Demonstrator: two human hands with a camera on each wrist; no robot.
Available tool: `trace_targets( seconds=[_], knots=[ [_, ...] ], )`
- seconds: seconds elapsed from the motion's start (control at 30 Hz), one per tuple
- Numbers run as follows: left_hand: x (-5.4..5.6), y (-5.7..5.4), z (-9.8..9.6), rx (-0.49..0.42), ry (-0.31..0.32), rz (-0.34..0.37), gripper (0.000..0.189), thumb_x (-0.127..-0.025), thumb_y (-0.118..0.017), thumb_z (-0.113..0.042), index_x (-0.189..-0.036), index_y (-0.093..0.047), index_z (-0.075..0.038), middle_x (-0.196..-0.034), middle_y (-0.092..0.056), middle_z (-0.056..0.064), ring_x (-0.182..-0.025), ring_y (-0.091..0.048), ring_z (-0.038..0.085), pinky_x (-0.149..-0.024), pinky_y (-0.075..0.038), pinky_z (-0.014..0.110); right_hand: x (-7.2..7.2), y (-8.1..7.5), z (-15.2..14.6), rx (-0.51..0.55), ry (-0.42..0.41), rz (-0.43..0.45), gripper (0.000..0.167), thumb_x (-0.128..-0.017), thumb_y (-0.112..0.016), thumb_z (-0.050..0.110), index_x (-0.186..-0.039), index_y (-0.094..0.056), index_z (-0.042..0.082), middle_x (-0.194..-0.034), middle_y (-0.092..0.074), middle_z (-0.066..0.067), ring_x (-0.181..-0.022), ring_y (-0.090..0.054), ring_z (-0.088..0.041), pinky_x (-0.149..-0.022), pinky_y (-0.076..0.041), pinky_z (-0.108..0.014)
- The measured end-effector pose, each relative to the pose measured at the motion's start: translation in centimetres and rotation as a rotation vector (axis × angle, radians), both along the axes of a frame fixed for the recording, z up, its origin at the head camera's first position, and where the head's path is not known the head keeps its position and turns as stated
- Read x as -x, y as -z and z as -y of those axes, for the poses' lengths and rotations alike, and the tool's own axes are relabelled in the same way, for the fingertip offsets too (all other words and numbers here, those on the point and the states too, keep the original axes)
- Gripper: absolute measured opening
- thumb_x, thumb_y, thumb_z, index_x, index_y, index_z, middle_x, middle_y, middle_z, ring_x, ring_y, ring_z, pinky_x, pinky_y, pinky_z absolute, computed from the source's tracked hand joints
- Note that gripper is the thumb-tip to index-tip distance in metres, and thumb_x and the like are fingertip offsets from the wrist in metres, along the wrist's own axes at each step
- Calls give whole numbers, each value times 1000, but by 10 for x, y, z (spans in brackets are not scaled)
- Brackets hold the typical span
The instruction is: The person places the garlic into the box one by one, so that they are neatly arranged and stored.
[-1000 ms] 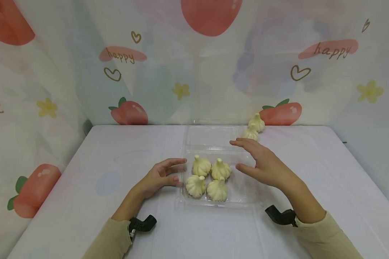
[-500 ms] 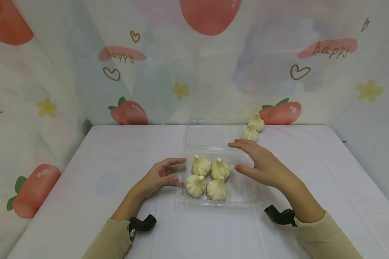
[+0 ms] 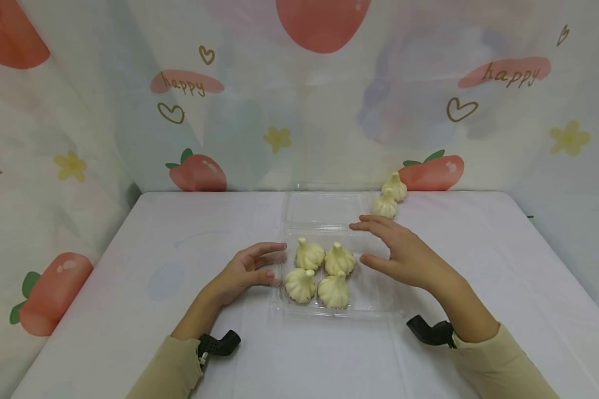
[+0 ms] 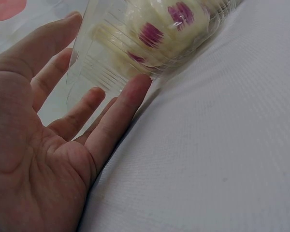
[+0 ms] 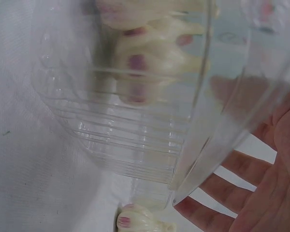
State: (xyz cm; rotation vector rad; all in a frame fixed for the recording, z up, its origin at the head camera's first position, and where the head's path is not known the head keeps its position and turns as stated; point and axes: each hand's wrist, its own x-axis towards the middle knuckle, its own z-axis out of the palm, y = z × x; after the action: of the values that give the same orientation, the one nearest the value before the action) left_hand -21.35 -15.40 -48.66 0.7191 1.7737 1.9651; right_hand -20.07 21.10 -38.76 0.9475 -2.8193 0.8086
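A clear plastic clamshell box (image 3: 374, 291) lies in the middle of the table with its lid (image 3: 329, 210) folded back. Several pale garlic bulbs (image 3: 309, 256) fill its left part, stems up; purple patches mark a bulb (image 4: 159, 29) in the left wrist view. My left hand (image 3: 242, 274) is at the box's left side, fingers loosely extended, fingertips right at the ribbed wall (image 4: 96, 72). Thumb and fingers spread, my right hand (image 3: 406, 255) reaches over the box's right side. In the right wrist view its fingers (image 5: 227, 193) are beside the clear rim, holding nothing.
Two more garlic bulbs (image 3: 385, 205) lie at the back right, just beside the lid. A white cloth covers the table (image 3: 179, 321). Behind and to the left hangs a printed curtain (image 3: 324, 127). Each wrist carries a black camera (image 3: 431, 331).
My right hand has shifted very slightly left, and its fingertips sit a little lower. The left hand, box and garlic bulbs stay as they were.
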Motion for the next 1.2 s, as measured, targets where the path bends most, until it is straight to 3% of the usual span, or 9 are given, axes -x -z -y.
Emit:
trace_targets(
  seconds=[1.2],
  knots=[
    [-1, -2, 0, 17, -7, 7, 55, -95, -63, -2, -147, -44, -3, -158, -36, 15, -144, -35, 38, -92, -58, 44, 2, 4, -1, -38, -23, 15, 41, -91, -73, 20, -131, -62, 20, -144, -55, -9, -135, -48, -33, -105, -44, -59]
  ],
)
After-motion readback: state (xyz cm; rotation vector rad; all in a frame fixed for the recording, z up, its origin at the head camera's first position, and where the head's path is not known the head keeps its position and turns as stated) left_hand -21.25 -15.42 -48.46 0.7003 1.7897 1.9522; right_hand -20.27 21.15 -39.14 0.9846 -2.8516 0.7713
